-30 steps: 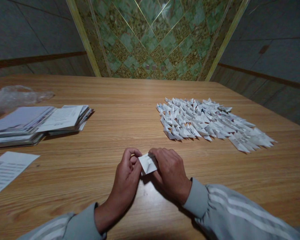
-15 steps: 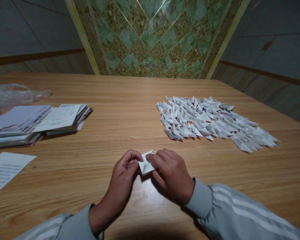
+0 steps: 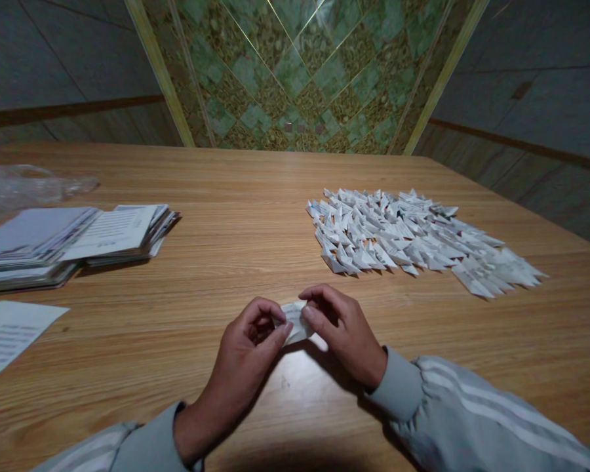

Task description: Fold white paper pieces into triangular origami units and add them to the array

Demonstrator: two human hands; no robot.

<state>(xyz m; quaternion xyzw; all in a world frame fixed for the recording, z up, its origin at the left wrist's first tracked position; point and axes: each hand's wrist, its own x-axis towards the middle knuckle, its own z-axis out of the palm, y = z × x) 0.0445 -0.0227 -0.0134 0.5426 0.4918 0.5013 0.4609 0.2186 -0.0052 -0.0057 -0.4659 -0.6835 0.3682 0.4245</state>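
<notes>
A small folded piece of white paper is held between my two hands, just above the wooden table near its front. My left hand pinches its left side between thumb and fingers. At the paper's right edge, my right hand grips it with the thumb in front and the fingers bent behind. Faint print shows on the paper, and its edges are partly hidden by my fingertips. Beyond my right hand lie many folded paper boats, packed close together in rows.
Stacks of printed paper lie at the left, beside a clear plastic bag. Nearer me on that side is a loose printed sheet. The wooden table reaches back toward a green tiled wall.
The folded paper has been turned in my hands and shows another side. My right hand has shifted from pressing over the paper to holding its right edge.
</notes>
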